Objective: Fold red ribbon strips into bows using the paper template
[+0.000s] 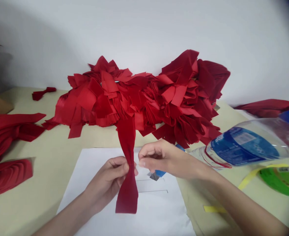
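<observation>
A dark red velvet ribbon strip (126, 196) stands upright, gathered narrow at its middle and flaring at both ends. My left hand (112, 173) is closed on that gathered middle, thumb in front. Just to the right, my right hand (164, 157) is pinched shut beside the ribbon; whatever its fingertips hold is too thin or small to make out. Below the right hand, partly hidden by it, lies a small blue and grey object (156, 174). Under both hands is a white paper sheet (85, 183) with thin drawn lines.
A big heap of folded red ribbon pieces (134, 95) lies against the wall. More ribbon stacks (4, 137) are at left. At right lie a plastic bottle with a blue label (245, 142), a green tape roll (279, 182) and a yellow strip (249, 178).
</observation>
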`<action>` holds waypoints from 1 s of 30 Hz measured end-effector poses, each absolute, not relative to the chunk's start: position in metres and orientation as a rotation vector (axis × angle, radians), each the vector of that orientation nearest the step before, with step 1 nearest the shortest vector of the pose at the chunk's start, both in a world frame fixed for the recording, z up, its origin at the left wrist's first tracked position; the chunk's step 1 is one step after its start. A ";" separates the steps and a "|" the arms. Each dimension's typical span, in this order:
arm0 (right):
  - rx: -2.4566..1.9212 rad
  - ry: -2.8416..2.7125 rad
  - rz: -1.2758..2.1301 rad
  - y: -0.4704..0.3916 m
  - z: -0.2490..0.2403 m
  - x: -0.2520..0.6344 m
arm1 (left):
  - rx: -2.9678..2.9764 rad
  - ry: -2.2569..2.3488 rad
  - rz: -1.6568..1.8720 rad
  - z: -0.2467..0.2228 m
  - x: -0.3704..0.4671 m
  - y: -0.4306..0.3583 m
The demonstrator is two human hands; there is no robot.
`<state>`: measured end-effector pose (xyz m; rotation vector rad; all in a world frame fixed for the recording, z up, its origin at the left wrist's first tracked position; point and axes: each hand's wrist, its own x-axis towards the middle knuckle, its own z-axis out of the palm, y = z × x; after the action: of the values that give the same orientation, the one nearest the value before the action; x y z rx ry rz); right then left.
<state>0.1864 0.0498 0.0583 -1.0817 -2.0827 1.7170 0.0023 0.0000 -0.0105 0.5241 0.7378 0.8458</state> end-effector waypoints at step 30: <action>-0.535 -2.969 1.040 0.022 0.064 0.176 | 0.733 0.866 0.278 -0.007 0.027 -0.023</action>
<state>0.1758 0.0219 0.0641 -0.5345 -2.9691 1.0402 0.0267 -0.0234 -0.0072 0.7331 0.8659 0.2781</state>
